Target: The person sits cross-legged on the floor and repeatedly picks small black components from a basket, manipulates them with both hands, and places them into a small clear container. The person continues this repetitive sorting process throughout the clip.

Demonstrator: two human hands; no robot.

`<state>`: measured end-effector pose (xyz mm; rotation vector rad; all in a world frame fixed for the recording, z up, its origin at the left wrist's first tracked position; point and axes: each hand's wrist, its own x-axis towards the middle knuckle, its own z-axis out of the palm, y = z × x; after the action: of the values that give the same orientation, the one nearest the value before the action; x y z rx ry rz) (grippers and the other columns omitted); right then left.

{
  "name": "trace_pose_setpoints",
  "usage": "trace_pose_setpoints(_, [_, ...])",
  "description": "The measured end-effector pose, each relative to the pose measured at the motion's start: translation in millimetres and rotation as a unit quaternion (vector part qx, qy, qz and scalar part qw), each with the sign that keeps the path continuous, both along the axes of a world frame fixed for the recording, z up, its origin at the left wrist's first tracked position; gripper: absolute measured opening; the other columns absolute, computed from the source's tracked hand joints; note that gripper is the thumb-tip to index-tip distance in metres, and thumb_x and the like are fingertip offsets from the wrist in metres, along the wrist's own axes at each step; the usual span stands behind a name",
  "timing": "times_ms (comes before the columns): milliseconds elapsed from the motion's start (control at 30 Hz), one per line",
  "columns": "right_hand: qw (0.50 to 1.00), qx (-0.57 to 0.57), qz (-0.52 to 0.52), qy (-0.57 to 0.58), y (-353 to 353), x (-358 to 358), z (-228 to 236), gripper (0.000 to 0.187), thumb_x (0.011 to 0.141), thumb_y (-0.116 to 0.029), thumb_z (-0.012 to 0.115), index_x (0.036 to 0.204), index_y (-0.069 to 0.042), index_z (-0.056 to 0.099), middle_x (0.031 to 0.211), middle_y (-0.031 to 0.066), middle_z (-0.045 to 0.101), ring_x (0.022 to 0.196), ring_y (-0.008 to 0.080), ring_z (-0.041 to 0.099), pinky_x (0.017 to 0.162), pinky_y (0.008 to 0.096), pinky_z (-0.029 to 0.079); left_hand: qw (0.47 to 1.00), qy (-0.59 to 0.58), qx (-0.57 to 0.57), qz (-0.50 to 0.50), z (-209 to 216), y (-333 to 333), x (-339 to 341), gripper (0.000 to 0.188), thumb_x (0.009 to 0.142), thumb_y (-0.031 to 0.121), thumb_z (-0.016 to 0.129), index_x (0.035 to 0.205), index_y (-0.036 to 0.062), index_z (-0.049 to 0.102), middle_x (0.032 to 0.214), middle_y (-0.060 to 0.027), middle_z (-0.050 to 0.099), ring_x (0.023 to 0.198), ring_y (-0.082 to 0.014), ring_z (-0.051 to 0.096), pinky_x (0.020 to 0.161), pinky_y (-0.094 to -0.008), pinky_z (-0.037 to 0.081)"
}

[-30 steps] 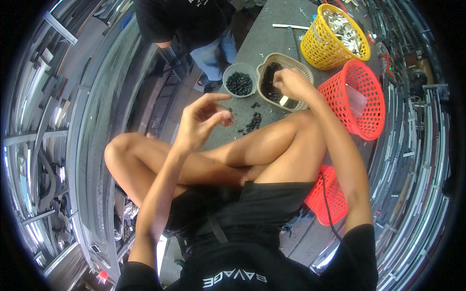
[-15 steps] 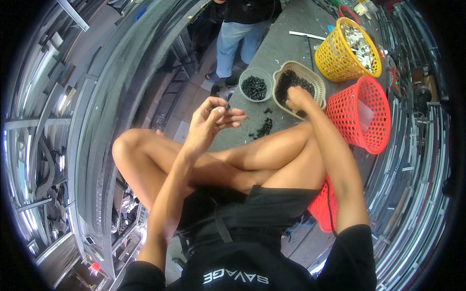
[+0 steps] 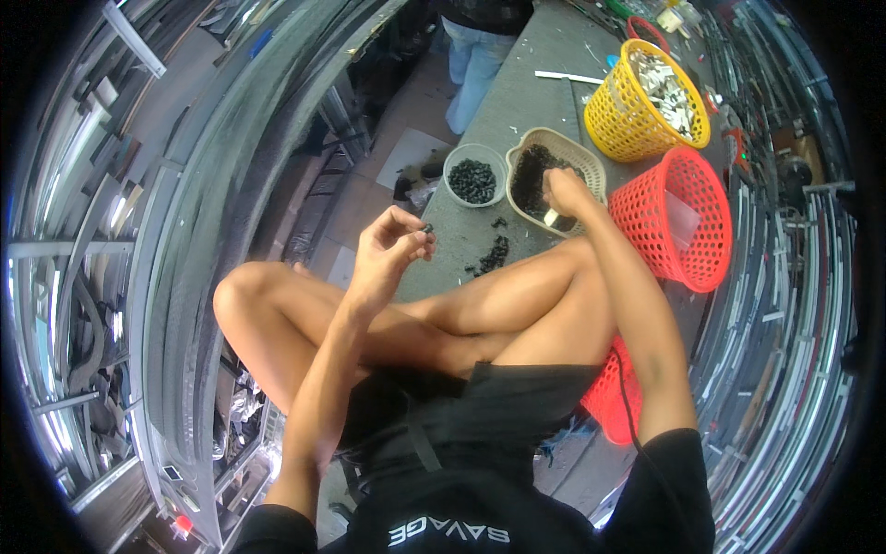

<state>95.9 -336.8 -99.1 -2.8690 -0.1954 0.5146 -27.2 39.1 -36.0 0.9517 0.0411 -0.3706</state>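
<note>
Small black piece pinched in our left hand.
We hold it between thumb and fingertips, well apart from our right hand, curled over the beige basket; whether that one grips anything, we cannot tell. We judge the piece light, firm, easily dropped; best taken by its sides.

Metal racks are filling the left; long bars are lining the right, glinting brightly. A grey bench is running far between them, tiled floor showing to its left.
</note>
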Motion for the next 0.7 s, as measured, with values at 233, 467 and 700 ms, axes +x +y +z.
trace_pose_setpoints(233, [0.998,0.035,-0.051,0.021,4.3,4.1,3.7,0.021,0.078,0.006,0.064,0.095,0.002,0.076,0.103,0.031,0.074,0.105,0.0442,0.073,0.091,0.0486,0.058,1.0,-0.004,0.028,-0.007,1.6,-1.5,-0.4,0.013,0.098,0.001,0.069,0.108,0.0041,0.062,0.097,-0.0098,0.071,0.085,-0.0149,0.067,0.08,-0.0288,0.055])
trace_pose_setpoints(467, [0.997,0.055,-0.036,-0.03,6.2,4.0,15.4,0.024,0.081,-0.005,0.062,0.097,0.004,0.076,0.098,0.0345,0.072,0.098,0.0486,0.073,0.092,0.0519,0.058,0.999,-0.006,0.047,-0.013,0.8,-2.1,-1.1,0.015,0.097,0.002,0.07,0.11,0.0011,0.063,0.1,-0.0124,0.071,0.09,-0.0171,0.069,0.082,-0.0299,0.056])
trace_pose_setpoints(700, [0.998,0.034,-0.05,-0.029,16.0,2.6,14.6,0.028,0.091,-0.011,0.061,0.103,0.013,0.067,0.101,0.0403,0.069,0.102,0.0526,0.07,0.091,0.0548,0.057,0.998,0.001,0.064,-0.022,0.8,-3.4,-1.6,0.019,0.1,0.004,0.068,0.117,-0.0035,0.068,0.106,-0.0164,0.073,0.093,-0.0212,0.073,0.087,-0.0332,0.06])
